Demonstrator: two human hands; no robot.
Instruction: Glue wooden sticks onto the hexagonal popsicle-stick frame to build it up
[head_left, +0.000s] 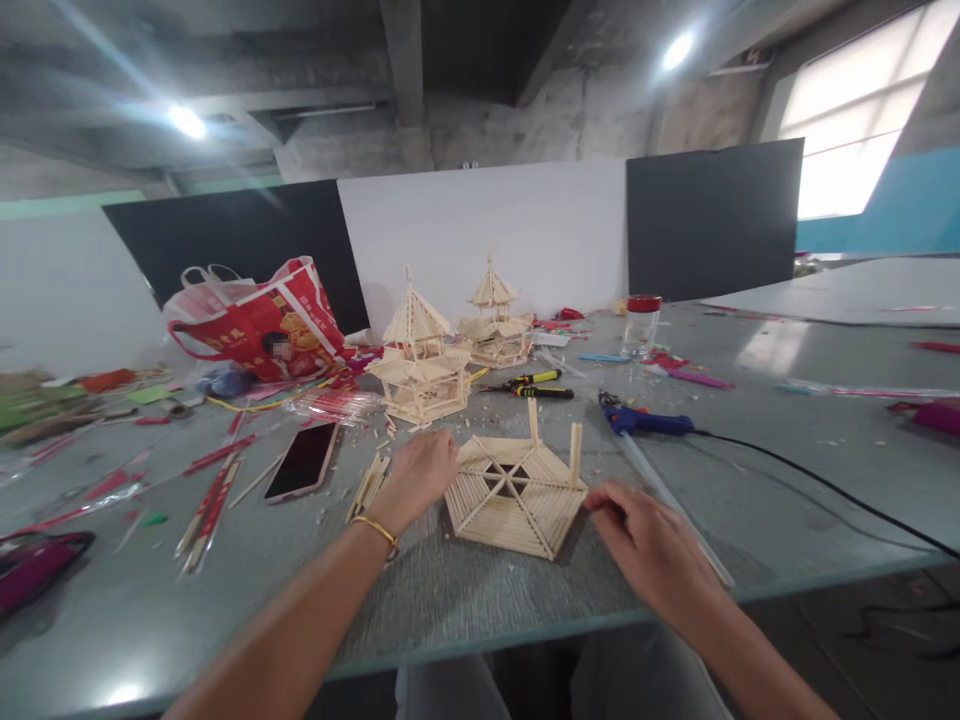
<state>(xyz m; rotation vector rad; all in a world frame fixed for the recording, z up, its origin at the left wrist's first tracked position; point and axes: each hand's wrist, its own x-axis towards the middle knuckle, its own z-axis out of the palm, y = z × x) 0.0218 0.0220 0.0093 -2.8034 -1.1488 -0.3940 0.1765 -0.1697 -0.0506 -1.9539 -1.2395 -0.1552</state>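
Note:
A hexagonal base of thin wooden sticks [499, 525] lies on the table in front of me, with a dark opening at its centre crossed by spokes. Two short stick posts, one a right post [575, 455] and one a back post [533, 422], rise from its edge. My left hand [424, 470] is closed at the base's left corner, its fingertips partly hidden. At the right corner, my right hand [645, 535] has curled fingers touching the rim. Behind the base stand two pagoda models of sticks, a near pagoda [424, 385] and a far pagoda [495, 330].
A blue glue gun [649, 420] with a black cord lies to the right, beside a clear rod [675, 505]. Pliers [532, 385], a phone [304, 462], loose sticks [367, 485], a red bag [262, 325] and a red-lidded jar [642, 328] surround the work.

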